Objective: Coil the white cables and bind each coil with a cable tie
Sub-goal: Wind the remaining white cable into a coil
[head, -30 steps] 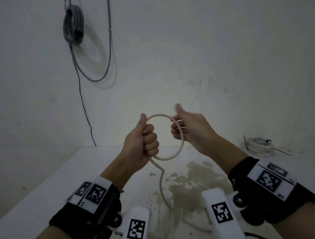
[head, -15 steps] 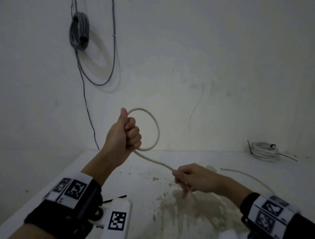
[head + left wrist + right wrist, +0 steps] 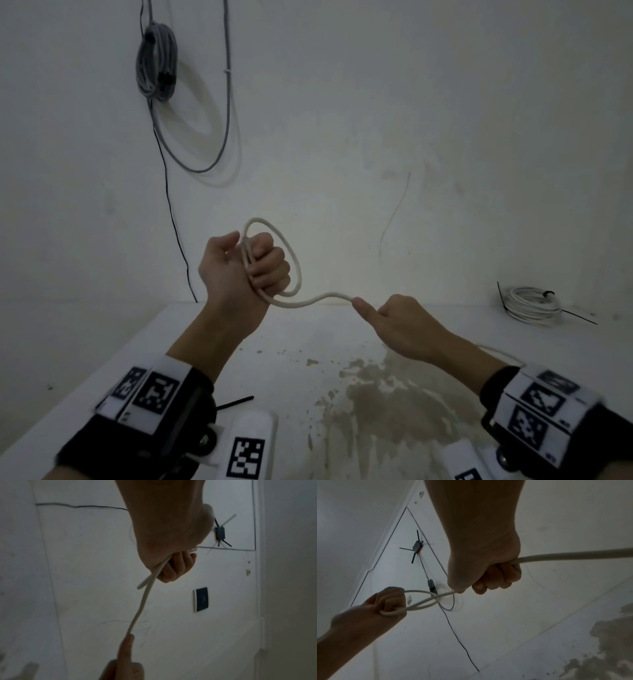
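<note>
Cable [image 3: 310,301] looks light, springy & semi-stiff, held in air above table [image 3: 102,359]: left hand [image 3: 245,267] fists the loop, right hand [image 3: 397,322] grips the free run; best grabbed near the coil.

We see a dim room, plain white wall [image 3: 376,102], grey cable bundle [image 3: 156,61] hanging on it, thin black wire [image 3: 171,219] trailing down, brown-stained white surface [image 3: 308,342].

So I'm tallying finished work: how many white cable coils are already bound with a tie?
1. A tied white coil lies on the table's far right by the wall. The cable in the hands is not yet bound; others may lie out of view.
</note>
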{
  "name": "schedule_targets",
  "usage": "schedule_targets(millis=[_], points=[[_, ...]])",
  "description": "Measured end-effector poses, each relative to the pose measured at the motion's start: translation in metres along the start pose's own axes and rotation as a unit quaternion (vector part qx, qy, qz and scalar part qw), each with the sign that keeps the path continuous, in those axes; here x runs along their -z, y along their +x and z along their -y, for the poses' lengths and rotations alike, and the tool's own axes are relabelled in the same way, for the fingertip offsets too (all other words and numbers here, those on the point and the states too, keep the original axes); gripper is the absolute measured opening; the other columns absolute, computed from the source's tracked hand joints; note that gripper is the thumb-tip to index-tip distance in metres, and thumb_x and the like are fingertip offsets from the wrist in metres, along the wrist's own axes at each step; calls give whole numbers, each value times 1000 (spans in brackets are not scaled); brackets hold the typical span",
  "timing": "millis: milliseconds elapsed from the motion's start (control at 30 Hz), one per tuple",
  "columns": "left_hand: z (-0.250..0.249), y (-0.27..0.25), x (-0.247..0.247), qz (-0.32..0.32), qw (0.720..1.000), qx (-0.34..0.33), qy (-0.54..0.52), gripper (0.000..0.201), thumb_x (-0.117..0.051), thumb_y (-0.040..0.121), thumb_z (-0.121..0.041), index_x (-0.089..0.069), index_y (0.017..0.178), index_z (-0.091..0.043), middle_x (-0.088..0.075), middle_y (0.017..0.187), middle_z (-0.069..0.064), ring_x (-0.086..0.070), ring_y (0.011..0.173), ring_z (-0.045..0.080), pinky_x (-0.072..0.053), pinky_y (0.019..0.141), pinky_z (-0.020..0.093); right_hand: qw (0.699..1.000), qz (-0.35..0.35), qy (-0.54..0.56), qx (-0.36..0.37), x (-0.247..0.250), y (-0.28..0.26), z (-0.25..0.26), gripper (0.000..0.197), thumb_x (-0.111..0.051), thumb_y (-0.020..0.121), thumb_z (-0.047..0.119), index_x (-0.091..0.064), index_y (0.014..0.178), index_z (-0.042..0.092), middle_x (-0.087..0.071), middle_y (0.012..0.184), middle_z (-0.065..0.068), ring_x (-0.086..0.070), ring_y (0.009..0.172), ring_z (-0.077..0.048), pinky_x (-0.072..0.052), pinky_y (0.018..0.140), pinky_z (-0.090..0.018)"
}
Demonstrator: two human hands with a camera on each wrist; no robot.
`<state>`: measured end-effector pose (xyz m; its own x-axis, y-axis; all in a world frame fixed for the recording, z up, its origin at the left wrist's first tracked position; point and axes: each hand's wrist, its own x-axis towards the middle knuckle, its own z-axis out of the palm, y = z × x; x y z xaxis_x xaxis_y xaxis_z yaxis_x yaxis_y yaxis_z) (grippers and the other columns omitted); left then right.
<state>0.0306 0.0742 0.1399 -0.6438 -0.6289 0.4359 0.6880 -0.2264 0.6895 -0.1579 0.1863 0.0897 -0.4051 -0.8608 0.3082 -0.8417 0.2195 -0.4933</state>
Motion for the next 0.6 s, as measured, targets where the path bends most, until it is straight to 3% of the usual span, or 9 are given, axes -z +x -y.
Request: schedule_targets(millis=[67, 133, 200, 300, 367, 500, 600], points=[[1, 0, -4, 4, 999, -15, -38, 19, -36, 70, -25, -39, 54, -16, -28, 42, -6, -26, 34, 6, -22, 38, 20, 999, 3, 34, -14, -4, -1, 1, 63, -34, 91, 58, -24, 44, 17, -24, 38, 6, -20, 30, -6, -23, 43, -23], [4, 4, -10, -16, 999, -25, -45, 22, -37, 84, -19, -40, 63, -15, -31, 47, -6, -30, 39, 7, -30, 41, 19, 998, 7, 56, -26, -8, 0, 3, 63, -33, 91, 59, -23, 45, 18, -24, 38, 6, -19, 29, -5, -22, 42, -21], [6, 9, -14, -45, 998, -38, -19, 29, -35, 98, -22, -42, 71, -14, -38, 51, -6, -37, 44, 7, -38, 48, 19, 998, 9, 60, -36, -9, 0, 5, 63, -34, 91, 59, -22, 44, 18, -25, 38, 6, -19, 29, -5, -21, 40, -20], [10, 14, -15, -85, 993, -47, 61, 28, -39, 99, -31, -45, 76, -18, -48, 54, -8, -51, 51, 6, -45, 67, 25, 997, -2, 50, -51, -10, 0, 5, 63, -35, 92, 58, -22, 45, 17, -26, 39, 5, -20, 29, -5, -21, 38, -17], [12, 14, -17, -116, 990, -43, 61, 28, -42, 98, -34, -48, 76, -18, -52, 55, -7, -58, 54, 7, -48, 73, 29, 998, 9, 57, -40, -11, -1, 5, 62, -36, 92, 57, -25, 46, 18, -28, 41, 3, -21, 30, -5, -24, 41, -18], [12, 16, -20, -163, 984, -51, -47, 35, -37, 100, -35, -44, 73, -14, -44, 46, -6, -52, 44, 8, -56, 64, 27, 988, 125, 85, 11, -16, -12, 6, 52, -40, 97, 44, -37, 52, 17, -35, 48, 1, -29, 41, -12, -30, 54, -24], [13, 16, -19, -153, 985, -46, -61, 32, -33, 101, -28, -40, 73, -16, -37, 54, -4, -36, 42, 8, -40, 60, 24, 977, 189, 77, 58, -22, -21, 11, 40, -41, 98, 30, -48, 62, 12, -44, 58, 3, -38, 52, -12, -32, 57, -25]])
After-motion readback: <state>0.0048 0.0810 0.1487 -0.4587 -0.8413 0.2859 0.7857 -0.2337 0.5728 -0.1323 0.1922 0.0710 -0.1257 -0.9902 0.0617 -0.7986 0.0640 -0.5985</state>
